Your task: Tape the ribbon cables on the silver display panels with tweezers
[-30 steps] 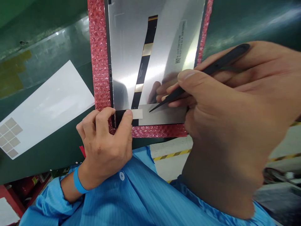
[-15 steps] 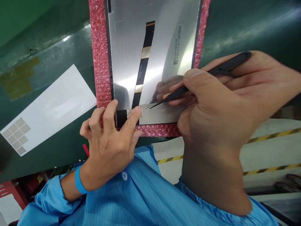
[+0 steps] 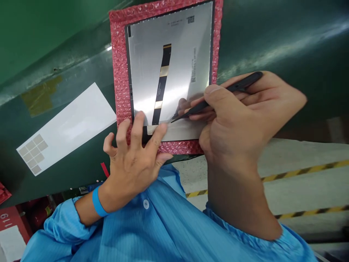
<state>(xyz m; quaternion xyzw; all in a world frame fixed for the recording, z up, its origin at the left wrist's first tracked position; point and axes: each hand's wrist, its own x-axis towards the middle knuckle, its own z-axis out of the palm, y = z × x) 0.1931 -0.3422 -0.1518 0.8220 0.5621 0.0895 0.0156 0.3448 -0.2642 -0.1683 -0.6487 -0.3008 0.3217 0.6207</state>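
Observation:
A silver-backed display panel (image 3: 180, 69) lies on pink bubble wrap (image 3: 120, 69). A black flex cable (image 3: 161, 85) with gold-coloured bands runs along its back. My left hand (image 3: 132, 160) rests on the panel's near left corner with fingers spread; its index fingertip touches the near strip beside the cable's lower end. Beneath that finger shows a pale piece of tape or film (image 3: 152, 130). Black tweezers (image 3: 198, 106) are gripped in my right hand (image 3: 231, 116), their tip by the near strip just right of my left index fingertip. Part of the panel's near right corner is hidden by my right hand.
A white sheet (image 3: 71, 123) with small grey squares lies left on the green work surface (image 3: 261, 40). A red tag (image 3: 104, 169) shows near the table's edge. Below left stands a red box (image 3: 13, 214); yellow-black tape (image 3: 300, 173) marks the floor.
The view has shifted, so the panel's far edge and a printed code are now visible. My left fingers and the tweezer tip stay near the same spot on the panel.

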